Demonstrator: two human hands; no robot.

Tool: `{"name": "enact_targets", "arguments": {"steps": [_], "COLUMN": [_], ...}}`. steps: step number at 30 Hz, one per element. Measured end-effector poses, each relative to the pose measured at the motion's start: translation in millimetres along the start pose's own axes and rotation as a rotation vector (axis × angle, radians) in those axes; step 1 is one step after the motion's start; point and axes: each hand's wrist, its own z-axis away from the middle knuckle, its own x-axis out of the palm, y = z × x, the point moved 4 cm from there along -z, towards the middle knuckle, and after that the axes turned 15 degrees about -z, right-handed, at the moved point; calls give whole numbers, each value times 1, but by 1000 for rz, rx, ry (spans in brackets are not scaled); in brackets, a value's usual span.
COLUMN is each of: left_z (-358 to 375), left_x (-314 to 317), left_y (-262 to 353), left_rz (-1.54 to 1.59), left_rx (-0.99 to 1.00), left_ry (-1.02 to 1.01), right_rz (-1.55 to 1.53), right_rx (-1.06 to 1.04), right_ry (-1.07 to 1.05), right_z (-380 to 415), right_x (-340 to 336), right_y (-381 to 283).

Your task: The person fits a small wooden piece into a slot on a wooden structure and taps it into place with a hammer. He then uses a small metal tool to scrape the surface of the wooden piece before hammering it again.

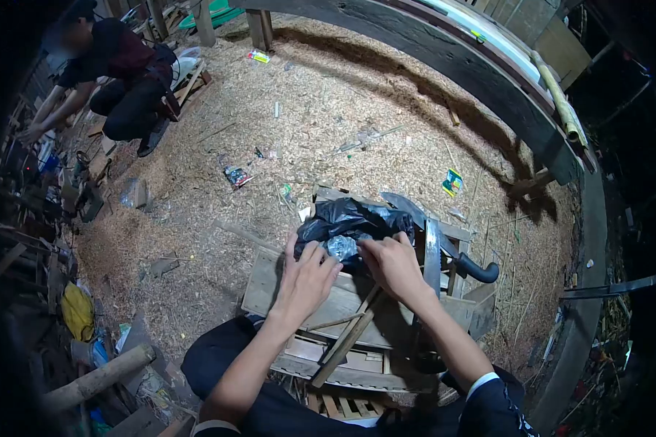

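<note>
A black plastic bag (pixel 342 215) lies opened on a low wooden stand (pixel 270 280). Inside its mouth sits a crumpled clear plastic bundle (pixel 341 248). My left hand (pixel 306 280) rests at the bag's left side, its fingers bent near the clear bundle. From the right, my right hand (pixel 392 264) has its thumb and fingers pinched together at the bundle's edge; what they hold is too small to name. Just right of the bag are a curved blade with a black handle (pixel 479 269) and a flat metal blade (pixel 431 255).
Another person (pixel 127 80) crouches at the upper left, arms stretched toward piled scraps. Wood shavings cover the ground. A heavy beam (pixel 444 65) crosses the upper right. Thin wooden sticks (pixel 348 339) lie on the stand before me. A thick pole (pixel 102 379) is at lower left.
</note>
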Motion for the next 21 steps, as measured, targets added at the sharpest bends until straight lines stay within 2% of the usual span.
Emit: {"name": "enact_targets", "arguments": {"steps": [4,5,8,9,13,16,21], "left_z": [-6,-7,-8,-8,-6,-6,-5], "left_x": [-2,-3,1,3,5,6,0], "left_y": [0,2,2,3,1,2,0], "left_rz": [24,10,-7,-4,-27,-30,11], "left_rx": [-34,-28,-54,-57,-46,-47,-67], "left_ry": [3,25,-15,-17,-23,-30,-34], "right_rz": [72,98,117,153,157,117,-135], "right_rx": [32,-26,-11,55,50,110,39], "right_ry": [-80,-26,-13,-96,-27,-23,86], "right_z": [-22,-25,-33,-36,-36,-33,-29], "right_x": [25,29,50,54,53,53,26], "right_y": [14,10,14,17,15,18,18]}}
